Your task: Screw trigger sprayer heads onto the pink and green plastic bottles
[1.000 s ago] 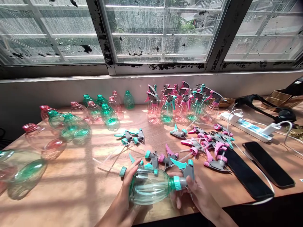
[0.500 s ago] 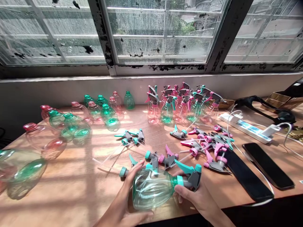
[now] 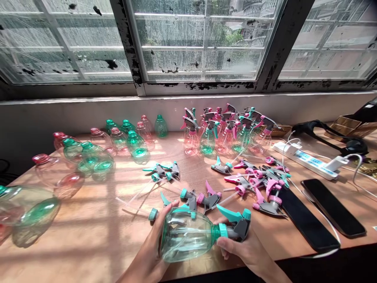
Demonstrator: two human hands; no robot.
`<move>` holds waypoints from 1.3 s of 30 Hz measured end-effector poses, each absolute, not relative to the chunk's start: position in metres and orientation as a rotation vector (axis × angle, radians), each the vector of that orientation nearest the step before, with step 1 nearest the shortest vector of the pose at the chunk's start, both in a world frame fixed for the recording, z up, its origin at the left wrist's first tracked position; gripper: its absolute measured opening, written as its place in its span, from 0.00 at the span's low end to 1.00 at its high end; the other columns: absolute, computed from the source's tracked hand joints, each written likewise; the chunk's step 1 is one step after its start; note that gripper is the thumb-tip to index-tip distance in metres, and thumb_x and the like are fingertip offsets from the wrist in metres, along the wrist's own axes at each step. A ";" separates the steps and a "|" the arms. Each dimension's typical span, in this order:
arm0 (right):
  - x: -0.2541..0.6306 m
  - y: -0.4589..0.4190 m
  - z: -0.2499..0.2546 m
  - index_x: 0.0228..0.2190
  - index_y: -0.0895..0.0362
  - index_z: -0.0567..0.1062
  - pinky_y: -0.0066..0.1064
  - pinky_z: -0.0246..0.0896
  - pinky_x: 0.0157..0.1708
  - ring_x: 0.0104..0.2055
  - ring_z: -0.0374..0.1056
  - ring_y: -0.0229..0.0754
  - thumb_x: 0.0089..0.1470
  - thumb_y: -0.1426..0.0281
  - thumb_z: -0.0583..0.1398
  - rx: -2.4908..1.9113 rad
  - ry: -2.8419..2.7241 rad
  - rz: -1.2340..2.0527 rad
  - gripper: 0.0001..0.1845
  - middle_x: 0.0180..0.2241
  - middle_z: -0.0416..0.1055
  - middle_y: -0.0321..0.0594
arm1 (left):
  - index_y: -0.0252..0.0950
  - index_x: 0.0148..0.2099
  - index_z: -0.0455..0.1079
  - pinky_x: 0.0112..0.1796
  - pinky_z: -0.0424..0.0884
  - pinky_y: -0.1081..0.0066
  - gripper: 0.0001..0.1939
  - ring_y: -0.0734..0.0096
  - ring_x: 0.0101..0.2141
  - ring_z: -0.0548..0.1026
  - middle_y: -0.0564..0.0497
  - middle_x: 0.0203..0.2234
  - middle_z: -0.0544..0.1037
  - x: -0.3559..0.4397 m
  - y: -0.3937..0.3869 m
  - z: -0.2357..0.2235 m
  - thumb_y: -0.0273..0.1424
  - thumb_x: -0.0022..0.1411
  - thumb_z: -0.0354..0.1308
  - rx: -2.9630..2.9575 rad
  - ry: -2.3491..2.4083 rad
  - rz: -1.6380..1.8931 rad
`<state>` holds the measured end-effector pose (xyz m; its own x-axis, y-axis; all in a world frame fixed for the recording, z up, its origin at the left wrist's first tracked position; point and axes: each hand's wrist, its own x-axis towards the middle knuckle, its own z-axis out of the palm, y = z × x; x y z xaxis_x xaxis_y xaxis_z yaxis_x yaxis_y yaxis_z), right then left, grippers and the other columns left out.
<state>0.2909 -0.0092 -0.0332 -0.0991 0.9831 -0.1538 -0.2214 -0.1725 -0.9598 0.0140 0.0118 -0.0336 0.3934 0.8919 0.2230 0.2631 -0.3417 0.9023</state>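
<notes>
A clear green spray bottle (image 3: 187, 237) lies sideways between my hands above the table's near edge. My left hand (image 3: 156, 239) is closed round its base end. At the neck, my right hand (image 3: 238, 243) grips the turquoise collar and grey body of the trigger sprayer (image 3: 238, 224), which sits on the bottle's mouth. Just beyond the bottle lie loose sprayer heads, among them a pink and grey one (image 3: 209, 198) and several turquoise ones. A heap of mostly pink sprayer heads (image 3: 262, 177) is to the right.
Open-topped green and pink bottles (image 3: 137, 144) stand on the left. Bottles with sprayers fitted (image 3: 207, 141) are grouped by the wall. On the right are two phones (image 3: 332, 206), a white power strip (image 3: 304, 159) with cables, and a black strap (image 3: 326, 135).
The bottle has turned slightly in my left hand, and its base has moved a little left. The left thumb no longer shows below it. My right hand stays on the collar.
</notes>
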 end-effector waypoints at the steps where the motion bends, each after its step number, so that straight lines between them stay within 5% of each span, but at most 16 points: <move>1: 0.290 -0.009 -0.033 0.37 0.58 0.81 0.33 0.69 0.24 0.20 0.67 0.39 0.45 0.49 0.78 -1.116 -1.012 1.503 0.28 0.18 0.72 0.31 | 0.64 0.78 0.41 0.71 0.59 0.47 0.35 0.45 0.74 0.59 0.49 0.77 0.56 0.013 0.012 -0.036 0.46 0.77 0.52 1.812 0.998 0.957; 7: 0.289 -0.007 -0.033 0.37 0.57 0.80 0.31 0.68 0.24 0.20 0.69 0.39 0.45 0.51 0.79 -1.123 -0.987 1.472 0.28 0.17 0.74 0.30 | 0.52 0.81 0.33 0.72 0.50 0.40 0.64 0.33 0.75 0.51 0.44 0.79 0.51 0.003 0.010 -0.044 0.51 0.59 0.73 1.618 1.074 0.787; 17: 0.292 -0.006 -0.036 0.36 0.56 0.83 0.33 0.67 0.28 0.25 0.68 0.42 0.46 0.50 0.77 -1.259 -1.067 1.261 0.25 0.22 0.75 0.34 | 0.54 0.80 0.43 0.72 0.51 0.43 0.40 0.42 0.75 0.56 0.49 0.78 0.54 0.012 0.012 -0.034 0.44 0.74 0.57 1.673 1.079 0.880; 23: 0.291 -0.011 -0.030 0.39 0.53 0.84 0.34 0.69 0.30 0.28 0.67 0.43 0.42 0.51 0.78 -1.243 -1.077 1.366 0.26 0.26 0.76 0.34 | 0.55 0.80 0.36 0.72 0.49 0.40 0.60 0.36 0.75 0.53 0.48 0.78 0.56 0.007 0.013 -0.036 0.45 0.61 0.73 1.643 1.086 0.811; 29: 0.291 -0.011 -0.030 0.40 0.54 0.83 0.34 0.69 0.30 0.27 0.69 0.43 0.44 0.51 0.78 -1.224 -1.074 1.383 0.27 0.25 0.76 0.34 | 0.55 0.80 0.39 0.73 0.43 0.40 0.55 0.38 0.77 0.47 0.48 0.79 0.50 0.005 0.013 -0.037 0.47 0.63 0.70 1.675 1.053 0.812; 34: 0.295 -0.006 -0.038 0.40 0.56 0.81 0.36 0.72 0.32 0.27 0.75 0.47 0.52 0.50 0.74 -1.174 -1.114 1.344 0.25 0.22 0.79 0.37 | 0.57 0.80 0.34 0.71 0.52 0.43 0.48 0.42 0.75 0.54 0.49 0.80 0.49 0.012 0.009 -0.030 0.45 0.72 0.62 1.666 1.087 0.824; 39: 0.293 -0.008 -0.036 0.40 0.55 0.82 0.34 0.68 0.31 0.26 0.71 0.43 0.47 0.52 0.77 -1.185 -1.091 1.383 0.26 0.24 0.78 0.34 | 0.51 0.81 0.31 0.72 0.46 0.41 0.61 0.36 0.76 0.46 0.47 0.79 0.50 0.004 0.011 -0.037 0.44 0.63 0.72 1.664 1.059 0.773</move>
<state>0.2930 -0.0085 -0.0363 -0.0497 0.9919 -0.1165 -0.1175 -0.1216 -0.9856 0.0044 0.0109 -0.0372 0.4176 0.9086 0.0089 0.2862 -0.1408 0.9478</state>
